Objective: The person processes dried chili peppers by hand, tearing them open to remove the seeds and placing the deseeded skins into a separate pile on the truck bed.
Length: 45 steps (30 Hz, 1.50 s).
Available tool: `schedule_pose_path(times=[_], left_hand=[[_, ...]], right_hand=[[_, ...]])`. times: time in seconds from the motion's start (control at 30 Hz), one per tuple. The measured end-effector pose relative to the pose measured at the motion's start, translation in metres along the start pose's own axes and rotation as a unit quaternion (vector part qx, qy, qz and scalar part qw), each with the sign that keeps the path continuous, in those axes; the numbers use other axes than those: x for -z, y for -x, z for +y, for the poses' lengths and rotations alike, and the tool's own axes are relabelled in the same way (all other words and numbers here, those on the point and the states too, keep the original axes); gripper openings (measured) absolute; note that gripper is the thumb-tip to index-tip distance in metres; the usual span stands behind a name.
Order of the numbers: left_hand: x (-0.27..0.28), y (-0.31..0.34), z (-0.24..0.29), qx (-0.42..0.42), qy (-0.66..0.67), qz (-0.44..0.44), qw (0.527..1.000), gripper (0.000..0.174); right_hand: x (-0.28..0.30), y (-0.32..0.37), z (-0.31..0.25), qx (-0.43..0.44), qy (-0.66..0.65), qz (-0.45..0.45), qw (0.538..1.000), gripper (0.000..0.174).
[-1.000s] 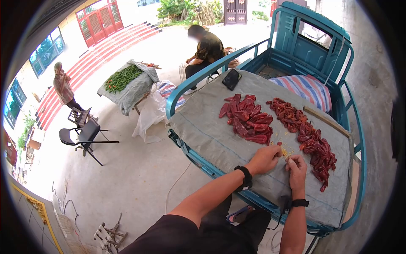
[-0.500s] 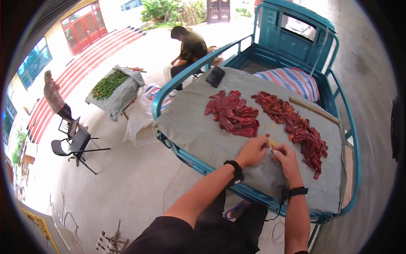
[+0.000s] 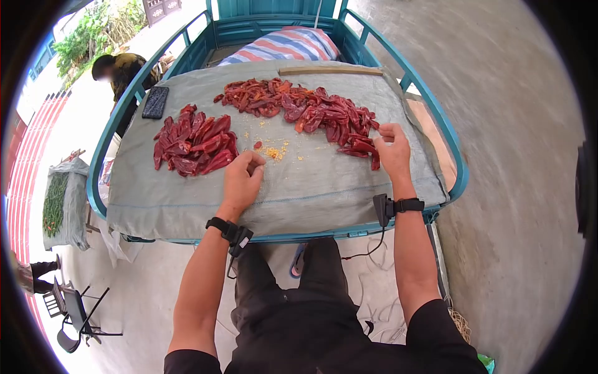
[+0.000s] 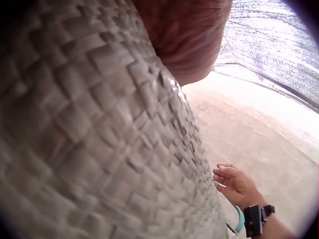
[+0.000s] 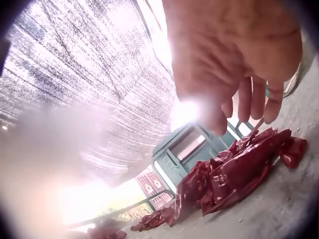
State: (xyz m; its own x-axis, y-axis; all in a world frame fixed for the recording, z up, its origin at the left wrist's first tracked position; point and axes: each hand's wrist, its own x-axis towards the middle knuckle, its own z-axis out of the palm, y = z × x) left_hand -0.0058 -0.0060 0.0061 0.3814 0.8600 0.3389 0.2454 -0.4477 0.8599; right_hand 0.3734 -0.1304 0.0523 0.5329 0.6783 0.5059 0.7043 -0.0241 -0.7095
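On a grey woven sheet (image 3: pixel 299 187) lie dried red peppers in two groups: a left pile (image 3: pixel 193 142) of whole-looking pods and a longer band (image 3: pixel 324 115) of flattened, crumpled ones. My left hand (image 3: pixel 242 181) rests on the sheet, fingers loosely curled, just right of the left pile. Yellow seeds (image 3: pixel 274 151) and a small red bit (image 3: pixel 257 144) are scattered beyond its fingertips. At the band's right end, my right hand (image 3: pixel 395 153) hovers beside some peppers. Its fingers (image 5: pixel 244 99) hang down over glossy red peppers (image 5: pixel 239 174) in the right wrist view.
A teal cart rail (image 3: pixel 430 103) borders the sheet. At the far edge lie a wooden strip (image 3: pixel 330 71) and a striped sack (image 3: pixel 286 46). A black phone (image 3: pixel 156 102) sits far left; a seated person (image 3: pixel 134 71) is beyond the rail.
My head view has turned right. The right hand has moved right, away from the seeds and the left hand, to the end of the pepper band. My left hand stays near the seeds.
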Motion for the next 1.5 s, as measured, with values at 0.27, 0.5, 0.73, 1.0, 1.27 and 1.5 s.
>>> schedule_pose_path(times=[0.27, 0.5, 0.73, 1.0, 1.27, 1.5], left_hand=[[0.003, 0.000, 0.005, 0.009, -0.010, -0.007, 1.000, 0.011], [0.003, 0.001, 0.006, 0.010, -0.003, -0.006, 1.000, 0.011], [0.002, 0.000, 0.000, 0.007, 0.003, -0.005, 1.000, 0.011], [0.001, -0.001, 0.003, 0.016, -0.008, -0.004, 1.000, 0.011], [0.001, -0.001, 0.004, 0.015, -0.011, -0.002, 1.000, 0.012], [0.002, -0.001, 0.004, 0.019, -0.005, -0.004, 1.000, 0.011]], right_hand=[[-0.020, 0.020, -0.011, 0.023, 0.202, -0.102, 0.974, 0.068], [-0.020, 0.020, -0.005, 0.025, 0.209, -0.125, 0.969, 0.057], [-0.024, 0.020, -0.002, 0.064, 0.179, -0.108, 0.976, 0.058], [-0.024, 0.028, -0.008, 0.092, 0.153, -0.135, 0.975, 0.049], [-0.063, 0.042, -0.041, 0.172, 0.058, -0.163, 0.970, 0.043], [-0.090, 0.034, -0.084, 0.074, -0.089, -0.221, 0.968, 0.057]])
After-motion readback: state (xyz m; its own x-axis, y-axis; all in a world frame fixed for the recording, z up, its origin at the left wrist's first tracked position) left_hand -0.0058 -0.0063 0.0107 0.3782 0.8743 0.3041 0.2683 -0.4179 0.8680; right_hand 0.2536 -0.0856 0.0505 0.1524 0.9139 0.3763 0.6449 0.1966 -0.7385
